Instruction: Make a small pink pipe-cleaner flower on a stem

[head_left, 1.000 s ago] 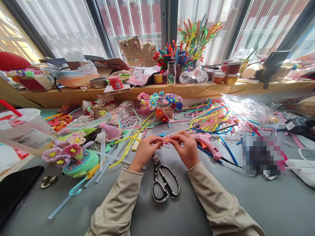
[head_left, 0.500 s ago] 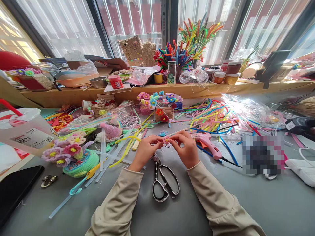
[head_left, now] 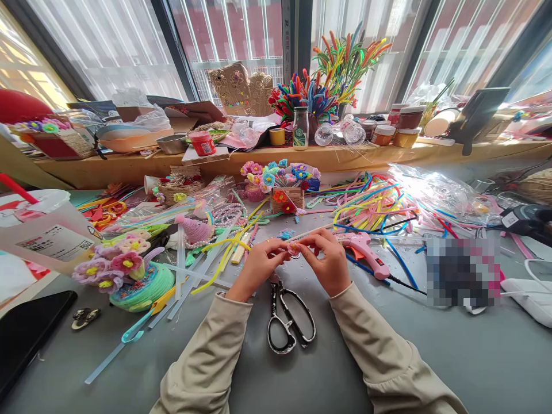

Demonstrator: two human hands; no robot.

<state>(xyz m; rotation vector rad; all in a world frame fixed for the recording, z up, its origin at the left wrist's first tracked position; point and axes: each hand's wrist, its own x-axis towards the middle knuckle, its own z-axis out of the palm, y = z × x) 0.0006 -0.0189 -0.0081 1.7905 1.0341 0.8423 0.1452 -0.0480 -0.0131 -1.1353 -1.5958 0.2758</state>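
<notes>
Between the fingertips of both hands is a small pink fuzzy flower (head_left: 294,248), apparently of pipe cleaner, partly covered by the fingers. My left hand (head_left: 261,265) pinches its left side, and my right hand (head_left: 325,261) pinches it from the right. Below the hands lie black-handled scissors (head_left: 288,322), their blades pointing away under the left fingers. A pink glue gun (head_left: 366,253) rests just right of my right hand. Little blue fuzzy pieces (head_left: 286,234) sit behind the fingertips.
Clear glue sticks (head_left: 194,282) and yellow pipe cleaners (head_left: 222,261) lie to the left, near a green pot of fuzzy flowers (head_left: 142,287). A heap of coloured pipe cleaners (head_left: 371,204) spreads behind on the right. A drink cup (head_left: 47,230) and black phone (head_left: 37,336) stand at far left.
The pink flower has turned slightly between the fingertips, and the left fingers have shifted a little to the right. Everything else stays in place.
</notes>
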